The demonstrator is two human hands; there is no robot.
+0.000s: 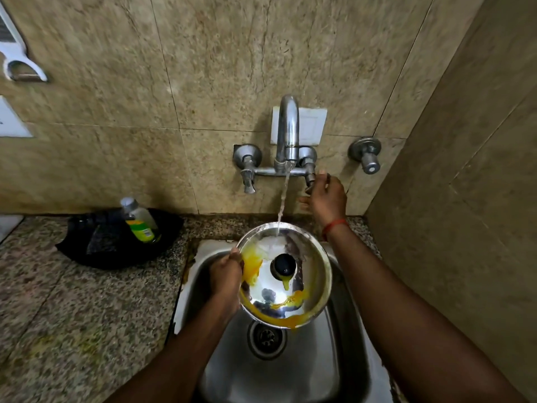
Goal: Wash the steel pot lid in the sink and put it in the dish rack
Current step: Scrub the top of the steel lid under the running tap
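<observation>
Speckled granite surface (58,301) is running along the left here, with a black tray (116,242) sitting on it and a green-labelled bottle (139,219) leaning in that tray, well away from the action. Moving right, my left hand (225,279) is gripping the steel pot lid (286,274) by its left rim, fingers (235,257) curled shut around the edge, and I'm holding it tilted over the sink (343,359), knob side up, above the drain (266,338). Yellow gunk is smeared along the left and bottom of the lid.

Water is pouring from the tap (287,132) and landing on the far edge of the lid, so that's the only spot getting rinsed right now. Further right, my right hand (327,199) is up at the right tap handle (311,173); I honestly can't tell whether the fingers are pinching it or just resting against it.

So here's the thing the next move hangs on: the dirty part is lying down and to the left of my right hand, on the near side of the lid, and the stream isn't touching it. I'm guessing I'll need to bring the right hand down to scrub, or tip the lid so the water runs over the yellow. No dish rack in view yet.
</observation>
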